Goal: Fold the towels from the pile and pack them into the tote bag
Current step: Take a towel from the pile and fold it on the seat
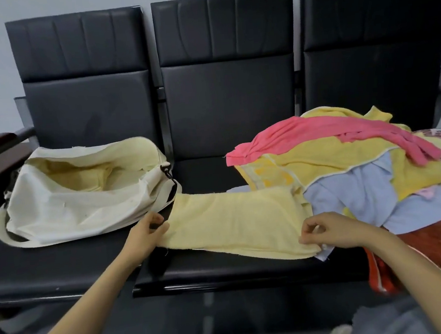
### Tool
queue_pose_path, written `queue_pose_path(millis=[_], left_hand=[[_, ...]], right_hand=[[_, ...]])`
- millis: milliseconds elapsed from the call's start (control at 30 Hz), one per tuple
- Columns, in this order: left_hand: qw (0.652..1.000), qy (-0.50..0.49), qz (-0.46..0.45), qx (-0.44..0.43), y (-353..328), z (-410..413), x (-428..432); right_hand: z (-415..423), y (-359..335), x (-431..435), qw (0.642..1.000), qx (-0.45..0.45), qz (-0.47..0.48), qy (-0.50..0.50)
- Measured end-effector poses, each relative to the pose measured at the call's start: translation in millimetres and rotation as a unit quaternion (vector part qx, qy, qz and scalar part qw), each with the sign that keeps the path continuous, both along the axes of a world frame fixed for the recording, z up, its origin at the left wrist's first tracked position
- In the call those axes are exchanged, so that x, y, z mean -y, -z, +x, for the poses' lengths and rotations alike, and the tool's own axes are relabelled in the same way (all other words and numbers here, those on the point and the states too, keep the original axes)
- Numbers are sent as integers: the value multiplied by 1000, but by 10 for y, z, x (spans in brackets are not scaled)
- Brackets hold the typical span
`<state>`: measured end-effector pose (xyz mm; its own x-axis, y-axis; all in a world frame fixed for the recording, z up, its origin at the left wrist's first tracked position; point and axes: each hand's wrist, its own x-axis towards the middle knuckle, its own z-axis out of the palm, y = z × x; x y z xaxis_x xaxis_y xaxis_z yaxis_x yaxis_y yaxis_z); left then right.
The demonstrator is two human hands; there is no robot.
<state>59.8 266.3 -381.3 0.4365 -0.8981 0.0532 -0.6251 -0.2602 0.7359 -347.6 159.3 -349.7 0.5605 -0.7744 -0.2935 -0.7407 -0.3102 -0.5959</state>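
Here we are at the row of black seats [231,106], with one towel in play. The pale yellow towel [235,219] lies flat across the front of the middle seat as a long band, which looks like one fold already made lengthwise. Its right end touches the foot of the pile [348,160].

The left hand [146,234] is at the band's left end with thumb and fingers curled onto the edge, its grip clamped on the cloth. The right hand [330,230] is at the near right corner and its fingertips pinch the hem there, so that grip is closed on the towel too. With both ends held, I'd say the next fold, end over end, is about to happen — that's my reading, not something shown.

Over on the left seat the tote bag [70,208] lies on its side, just beside the towel's left end, with its mouth gaping open toward us. Something pale yellow [80,175] sits inside. It may be a towel already packed, but I can't tell for sure.

Now the backlog. On the right seat the pile is a loose heap, with a pink towel [318,133] draped over the top, brighter yellow beneath it, a light blue towel [352,200] lower down and an orange one [436,243] hanging off the front edge. None of these is folded.

So it's early going — perhaps one towel in the bag, one half-folded in hand, and most of the heap left to fold and pack.
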Motion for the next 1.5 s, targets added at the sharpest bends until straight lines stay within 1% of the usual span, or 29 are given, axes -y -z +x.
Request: queue_pose_path(millis=[100, 167, 200, 300, 400, 467, 533, 567, 633, 667, 700, 733, 767, 800, 833, 867, 933, 967, 1000, 1067, 1100, 1133, 1200, 1233, 1300, 1367, 1433, 1467, 1500], left_hand=[[996, -18, 61, 55, 83, 45, 204], [991, -31, 98, 89, 108, 45, 341], [988, -39, 105, 103, 101, 23, 404], [986, -34, 73, 144, 53, -126, 572], [989, 23, 24, 147, 32, -341, 710], [988, 59, 17, 144, 42, -479, 786], [985, 87, 43, 144, 56, -609, 843], [982, 96, 64, 152, 72, -663, 866], [974, 105, 97, 174, 101, -722, 907], [973, 104, 106, 176, 106, -728, 921], [973, 102, 113, 171, 107, -717, 935], [975, 100, 119, 161, 102, -700, 946], [977, 98, 123, 146, 100, -677, 956], [979, 96, 125, 131, 95, -657, 965], [980, 93, 125, 121, 87, -639, 967], [982, 87, 122, 116, 79, -621, 964], [985, 59, 107, 117, 66, -570, 951], [986, 36, 99, 127, 69, -533, 945], [985, 9, 95, 142, 75, -494, 933], [979, -52, 107, 165, 83, -427, 896], [974, -77, 128, 173, 78, -402, 869], [968, -94, 156, 174, 71, -382, 846], [960, -114, 202, 156, 73, -326, 820], [959, -117, 212, 145, 77, -291, 815], [961, -121, 212, 127, 91, -212, 808], [965, -118, 206, 115, 102, -155, 782], [966, -115, 201, 113, 97, -140, 739], [967, -111, 200, 115, 93, -141, 722], [968, -107, 193, 115, 81, -150, 703]], right_hand=[[133, 8, 126, 988, 36, -95, 112], [232, 3, 215, 972, 43, -127, 191], [281, -7, 248, 968, 33, -129, 214], [420, 11, 317, 966, -11, -107, 234], [554, 28, 351, 966, -13, -105, 237], [619, 8, 366, 963, 32, -78, 254], [681, -3, 402, 955, 101, -23, 280], [709, -10, 414, 943, 143, 13, 300], [747, 1, 435, 900, 240, 78, 356], [746, 20, 448, 874, 289, 91, 380], [732, 22, 449, 852, 330, 90, 397], [707, 7, 435, 838, 356, 75, 407], [671, -5, 413, 834, 365, 51, 411], [632, -23, 387, 840, 362, 27, 404], [591, -29, 366, 854, 343, 3, 392], [559, -25, 344, 875, 302, -18, 377], [516, -2, 309, 919, 176, -73, 345], [504, 10, 296, 930, 126, -110, 327], [493, 13, 278, 934, 95, -146, 311], [474, -6, 240, 937, 66, -186, 289], [471, -22, 222, 943, 53, -171, 282], [475, -30, 206, 952, 33, -133, 275], [493, -22, 169, 967, -29, -51, 249], [502, -10, 155, 971, -52, -31, 232], [497, 11, 154, 973, -37, -36, 223], [460, -32, 168, 967, 36, -32, 252], [376, -100, 176, 955, 107, -1, 277], [344, -120, 157, 958, 97, 6, 271], [325, -121, 123, 967, 45, -6, 250]])
